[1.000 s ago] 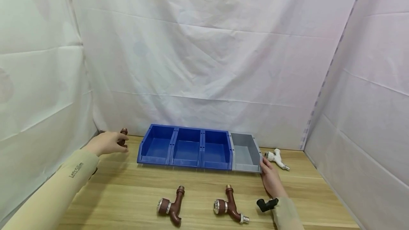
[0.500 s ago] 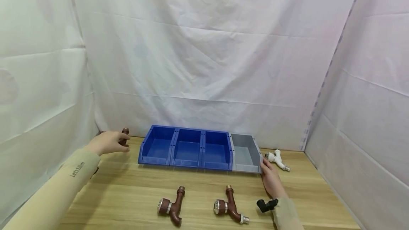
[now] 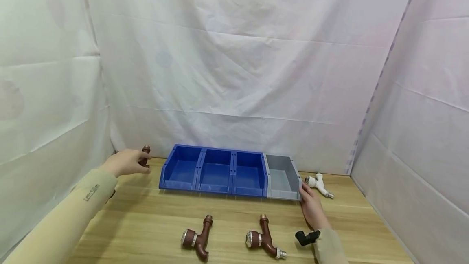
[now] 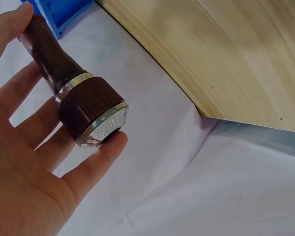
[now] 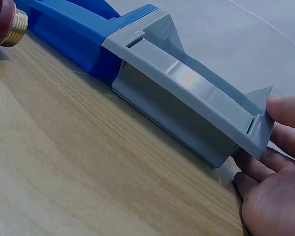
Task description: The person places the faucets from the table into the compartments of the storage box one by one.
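At the back left of the table, my left hand [image 3: 126, 162] holds a brown faucet [image 3: 145, 157]. In the left wrist view, the thumb is at the end of the faucet's [image 4: 91, 105] pipe, the fingers run behind it, and its ribbed knob with a silver cap faces outward. My right hand [image 3: 312, 207] grips the right front corner of a grey storage bin [image 3: 282, 194]. The right wrist view puts the thumb on the bin's [image 5: 172, 118] side edge, with the other fingers underneath and behind. Joined to that bin on its left are three blue bins [image 3: 213, 188].
Two more brown faucets lie in front of the bins: one at the middle [image 3: 202, 239], another with a silver nozzle [image 3: 266, 237]. A white faucet [image 3: 319, 184] lies right of the grey bin. A black fitting [image 3: 307, 238] shows at the right wrist. White cloth walls [image 3: 234, 72] enclose the table.
My left hand and the faucet appear slightly farther right, along with a small shift of the whole head view. My right hand stays on the grey bin.
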`<state>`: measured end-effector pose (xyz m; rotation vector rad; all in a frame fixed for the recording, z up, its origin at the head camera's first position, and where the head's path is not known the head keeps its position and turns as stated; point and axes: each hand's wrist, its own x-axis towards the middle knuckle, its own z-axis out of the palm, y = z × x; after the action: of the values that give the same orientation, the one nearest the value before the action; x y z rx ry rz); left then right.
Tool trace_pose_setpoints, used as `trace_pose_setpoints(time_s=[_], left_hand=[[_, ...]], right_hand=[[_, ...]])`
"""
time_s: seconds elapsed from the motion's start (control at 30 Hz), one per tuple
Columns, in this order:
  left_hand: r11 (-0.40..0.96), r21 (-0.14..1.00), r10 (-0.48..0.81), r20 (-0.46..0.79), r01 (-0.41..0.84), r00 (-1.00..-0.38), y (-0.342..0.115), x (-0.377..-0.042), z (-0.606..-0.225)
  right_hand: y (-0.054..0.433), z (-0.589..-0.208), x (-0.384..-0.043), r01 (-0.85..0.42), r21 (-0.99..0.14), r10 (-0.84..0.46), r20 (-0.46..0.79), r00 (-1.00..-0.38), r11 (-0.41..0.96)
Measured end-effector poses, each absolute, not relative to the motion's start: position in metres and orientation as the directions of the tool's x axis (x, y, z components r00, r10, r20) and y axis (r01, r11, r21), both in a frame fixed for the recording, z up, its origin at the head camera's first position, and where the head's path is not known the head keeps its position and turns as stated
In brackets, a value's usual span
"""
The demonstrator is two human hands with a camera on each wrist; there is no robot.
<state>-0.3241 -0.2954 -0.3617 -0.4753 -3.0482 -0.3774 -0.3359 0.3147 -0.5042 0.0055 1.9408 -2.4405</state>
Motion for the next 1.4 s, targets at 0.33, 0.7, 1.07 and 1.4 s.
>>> trace_pose_setpoints(time_s=[0.33, 0.7, 1.07, 1.4], left_hand=[[0.922, 0.230, 0.298, 0.091, 0.311, -0.950, -0.293, -0.325, -0.361], [0.921, 0.210, 0.313, 0.104, 0.329, -0.944, -0.290, -0.329, -0.360], [0.919, 0.232, 0.303, 0.101, 0.318, -0.948, -0.289, -0.330, -0.356], [0.919, 0.235, 0.302, 0.095, 0.316, -0.949, -0.282, -0.330, -0.353]], right_hand=[[0.314, -0.505, -0.334, 0.007, -0.977, -0.021, -0.003, -1.000, -0.211], [0.315, -0.505, -0.336, 0.009, -0.977, -0.016, -0.006, -1.000, -0.211], [0.315, -0.502, -0.338, 0.012, -0.975, -0.008, -0.011, -1.000, -0.224], [0.318, -0.502, -0.335, -0.001, -0.976, -0.022, 0.006, -1.000, -0.219]])
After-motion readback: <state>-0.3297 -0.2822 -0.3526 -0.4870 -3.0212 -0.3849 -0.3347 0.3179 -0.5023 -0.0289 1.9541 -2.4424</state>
